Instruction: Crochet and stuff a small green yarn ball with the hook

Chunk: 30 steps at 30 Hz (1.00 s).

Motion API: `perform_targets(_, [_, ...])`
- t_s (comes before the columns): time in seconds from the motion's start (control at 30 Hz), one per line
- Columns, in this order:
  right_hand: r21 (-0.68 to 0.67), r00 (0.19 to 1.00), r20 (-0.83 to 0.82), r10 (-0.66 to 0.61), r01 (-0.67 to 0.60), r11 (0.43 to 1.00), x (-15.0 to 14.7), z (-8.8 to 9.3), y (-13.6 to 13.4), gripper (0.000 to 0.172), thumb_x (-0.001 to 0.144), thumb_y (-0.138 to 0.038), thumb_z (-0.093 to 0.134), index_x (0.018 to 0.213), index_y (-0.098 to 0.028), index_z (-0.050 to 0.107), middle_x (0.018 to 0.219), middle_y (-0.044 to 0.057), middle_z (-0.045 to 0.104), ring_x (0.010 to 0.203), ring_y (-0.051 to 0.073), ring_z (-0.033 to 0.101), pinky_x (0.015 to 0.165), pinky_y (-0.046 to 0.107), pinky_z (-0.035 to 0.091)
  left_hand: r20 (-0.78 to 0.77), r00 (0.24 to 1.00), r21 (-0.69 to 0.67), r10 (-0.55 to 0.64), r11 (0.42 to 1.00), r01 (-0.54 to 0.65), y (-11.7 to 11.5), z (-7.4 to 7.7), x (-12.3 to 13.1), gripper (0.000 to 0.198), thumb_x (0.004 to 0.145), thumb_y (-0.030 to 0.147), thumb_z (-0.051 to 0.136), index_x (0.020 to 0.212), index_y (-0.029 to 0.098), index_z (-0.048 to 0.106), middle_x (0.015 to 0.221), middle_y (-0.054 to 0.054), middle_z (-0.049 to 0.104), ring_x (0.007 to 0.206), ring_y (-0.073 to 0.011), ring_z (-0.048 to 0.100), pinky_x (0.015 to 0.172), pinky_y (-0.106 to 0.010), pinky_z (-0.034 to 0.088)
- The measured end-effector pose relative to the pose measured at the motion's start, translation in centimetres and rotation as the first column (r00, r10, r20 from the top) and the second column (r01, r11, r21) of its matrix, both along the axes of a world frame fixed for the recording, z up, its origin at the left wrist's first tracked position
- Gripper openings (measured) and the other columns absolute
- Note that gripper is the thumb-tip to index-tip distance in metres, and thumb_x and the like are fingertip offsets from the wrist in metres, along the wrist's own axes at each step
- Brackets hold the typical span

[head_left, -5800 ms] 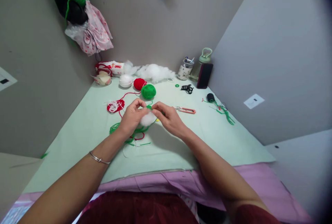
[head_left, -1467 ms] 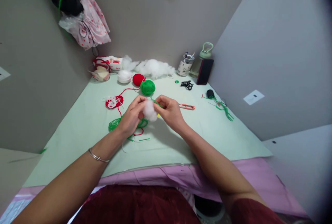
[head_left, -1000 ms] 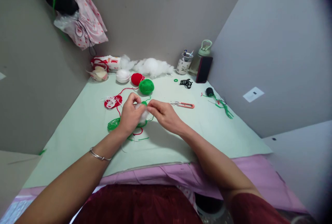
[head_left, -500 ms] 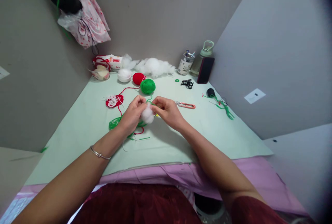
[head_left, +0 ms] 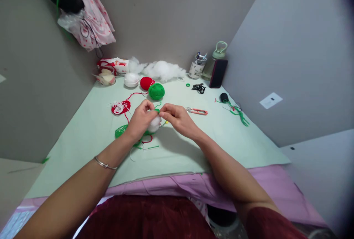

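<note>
Holding, in the head view, white stuffing (head_left: 154, 125) and a green piece (head_left: 157, 110) in the closed fingers of the left hand (head_left: 141, 121), over the table (head_left: 221, 139). Bending the fingers of the right hand (head_left: 177, 120) at the green piece's edge, too small to tell if closed on it. Showing a green ball (head_left: 156, 91) just beyond, beside a red ball (head_left: 146, 83).

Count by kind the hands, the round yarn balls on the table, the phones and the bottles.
Hands: 2 (left hand, right hand)
Round yarn balls: 3 (white ball, red ball, green ball)
Phone: 1
Bottle: 1
Total: 7
</note>
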State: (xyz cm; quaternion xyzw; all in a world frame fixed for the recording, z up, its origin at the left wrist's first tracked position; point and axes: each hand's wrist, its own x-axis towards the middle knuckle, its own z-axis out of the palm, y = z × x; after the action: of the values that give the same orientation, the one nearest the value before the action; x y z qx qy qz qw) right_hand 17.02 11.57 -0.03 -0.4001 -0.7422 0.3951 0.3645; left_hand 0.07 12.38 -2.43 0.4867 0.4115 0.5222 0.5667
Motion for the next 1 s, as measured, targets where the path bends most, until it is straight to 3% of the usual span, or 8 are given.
perform_targets(0.13, [0.013,0.999,0.026,0.039,-0.039,0.999,-0.3,-0.2,-0.1,0.016,0.093,-0.031,0.055,0.08,-0.021,0.055,0.061,-0.007,0.041,0.06,0.012,0.034,0.059,0.027,0.028,0.004,0.995,0.016,0.099,0.995,-0.099,0.4,-0.3,0.1,0.029,0.062,0.009,0.07,0.077,0.021,0.048,0.072,0.008,0.048,0.059,-0.0066,0.046,0.053,-0.018,0.036])
perform_targets(0.37, [0.191,0.985,0.156,-0.073,0.043,0.981,0.2,-1.1,0.8,0.004,0.09,-0.025,0.059,0.089,-0.022,0.056,0.058,-0.011,0.032,0.058,0.011,0.027,0.061,0.026,0.026,0.101,0.995,-0.131,-0.015,0.991,0.029,-0.3,0.1,0.2,0.027,0.071,0.026,0.069,0.083,0.023,0.045,0.068,0.007,0.056,0.054,-0.0119,0.059,0.05,-0.023,0.045])
perform_targets(0.47, [0.164,0.986,0.144,-0.08,0.056,0.985,0.2,-1.4,0.9,0.009,0.091,-0.028,0.06,0.086,-0.022,0.055,0.057,-0.011,0.035,0.058,0.011,0.028,0.061,0.025,0.027,0.129,0.991,-0.153,-0.022,0.987,0.042,-0.4,-0.1,0.3,0.028,0.071,0.026,0.071,0.083,0.022,0.046,0.07,0.006,0.056,0.055,-0.0111,0.06,0.053,-0.023,0.048])
perform_targets(0.63, [0.051,0.991,0.093,-0.098,0.094,0.994,-0.2,-1.7,1.0,0.013,0.088,-0.033,0.061,0.086,-0.022,0.055,0.063,-0.006,0.056,0.06,0.012,0.044,0.06,0.024,0.03,0.152,0.988,-0.159,-0.032,0.986,0.057,-0.5,-0.2,0.4,0.027,0.072,0.026,0.073,0.082,0.021,0.049,0.072,0.005,0.055,0.06,-0.0088,0.056,0.056,-0.02,0.048])
perform_targets(0.8, [0.036,0.971,0.079,-0.225,0.223,0.974,-0.3,-1.8,1.1,0.018,0.084,-0.036,0.063,0.077,-0.022,0.053,0.056,-0.008,0.045,0.056,0.011,0.035,0.056,0.025,0.028,0.138,0.986,-0.141,-0.095,0.983,0.115,-0.9,0.7,0.2,0.029,0.074,0.034,0.077,0.081,0.019,0.053,0.073,0.004,0.054,0.062,-0.0088,0.051,0.053,-0.019,0.043])
perform_targets(1.0, [0.045,0.977,0.08,-0.198,0.195,0.98,0.0,-1.4,1.1,0.03,0.09,-0.041,0.06,0.07,-0.021,0.053,0.059,-0.005,0.05,0.058,0.012,0.04,0.058,0.026,0.03,0.08,0.991,-0.102,-0.108,0.988,0.116,-0.6,0.5,-0.2,0.03,0.074,0.033,0.077,0.086,0.02,0.053,0.074,0.003,0.057,0.063,-0.0117,0.053,0.055,-0.022,0.041])
